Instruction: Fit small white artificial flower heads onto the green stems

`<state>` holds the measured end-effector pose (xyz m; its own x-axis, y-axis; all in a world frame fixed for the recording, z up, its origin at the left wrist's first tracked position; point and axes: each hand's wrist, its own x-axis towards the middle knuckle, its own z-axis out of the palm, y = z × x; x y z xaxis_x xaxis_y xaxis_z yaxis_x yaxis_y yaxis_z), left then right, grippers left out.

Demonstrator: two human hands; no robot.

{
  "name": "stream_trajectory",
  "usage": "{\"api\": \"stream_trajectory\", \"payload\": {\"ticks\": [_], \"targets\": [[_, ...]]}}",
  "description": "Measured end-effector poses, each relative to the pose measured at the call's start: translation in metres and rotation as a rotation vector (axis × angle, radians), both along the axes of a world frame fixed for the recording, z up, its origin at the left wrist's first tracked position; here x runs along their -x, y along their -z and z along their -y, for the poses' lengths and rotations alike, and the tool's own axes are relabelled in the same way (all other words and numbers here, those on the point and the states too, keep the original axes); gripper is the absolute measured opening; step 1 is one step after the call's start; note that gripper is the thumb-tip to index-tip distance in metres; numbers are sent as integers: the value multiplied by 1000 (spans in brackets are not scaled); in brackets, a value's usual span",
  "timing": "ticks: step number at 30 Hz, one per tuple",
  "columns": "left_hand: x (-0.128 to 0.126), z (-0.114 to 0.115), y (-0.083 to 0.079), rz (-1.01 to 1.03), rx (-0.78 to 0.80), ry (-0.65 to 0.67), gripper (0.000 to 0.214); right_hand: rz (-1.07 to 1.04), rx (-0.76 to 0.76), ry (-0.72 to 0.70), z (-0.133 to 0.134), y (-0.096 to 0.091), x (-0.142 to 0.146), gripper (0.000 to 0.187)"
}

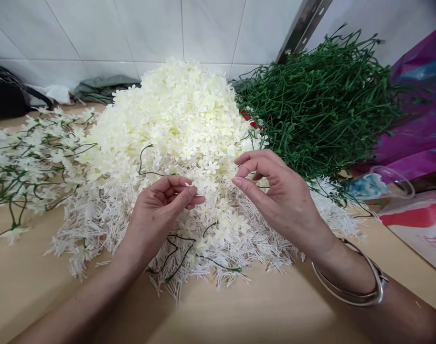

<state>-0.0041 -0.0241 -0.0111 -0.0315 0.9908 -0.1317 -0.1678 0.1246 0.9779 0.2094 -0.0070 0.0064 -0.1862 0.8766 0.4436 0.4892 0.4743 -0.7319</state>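
1. Head view: we pinch what looks like a small white blossom point(188, 185) between thumb and forefinger of our left hand point(156, 203), just above the flower heap point(182, 110).
2. Our right hand point(289, 203) hovers beside it, thumb and forefinger tips close; we cannot tell whether they meet or hold anything.
3. We judge the step as handling one blossom singly; the next move calls for light, precise fingertips.
4. Around us, thin, papery-looking petals top straight white stalks point(99, 220), crossed by kinked, wiry green stems point(181, 263).
5. Farther out lie leggy flowered sprays point(58, 155), a bushy green bundle point(321, 105) and a glossy purple sheet point(400, 148).
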Motion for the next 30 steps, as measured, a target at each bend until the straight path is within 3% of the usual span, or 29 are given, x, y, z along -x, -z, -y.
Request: {"api": "stream_trajectory", "payload": {"ticks": [4,8,11,14,18,22,25,30], "targets": [[-1,1,1,72,37,1,24,-291,240,-87,-3,2,3,13],[-2,1,3,103,72,2,27,-533,460,-171,-8,7,5,28],[-3,1,4,108,85,-2,30,-544,547,-187,-10,9,6,33],[-3,0,4,112,82,-5,32,-449,601,-184,-8,10,7,26],[-4,1,3,112,74,-23,33,-400,562,-170,-4,11,8,14],[-5,1,2,100,68,-37,32,-314,345,-129,-2,12,9,3],[-5,2,1,85,67,-39,30,-339,215,-128,-2,11,9,9],[-4,3,5,84,42,-16,28,-449,300,-138,-4,12,10,5]]}}
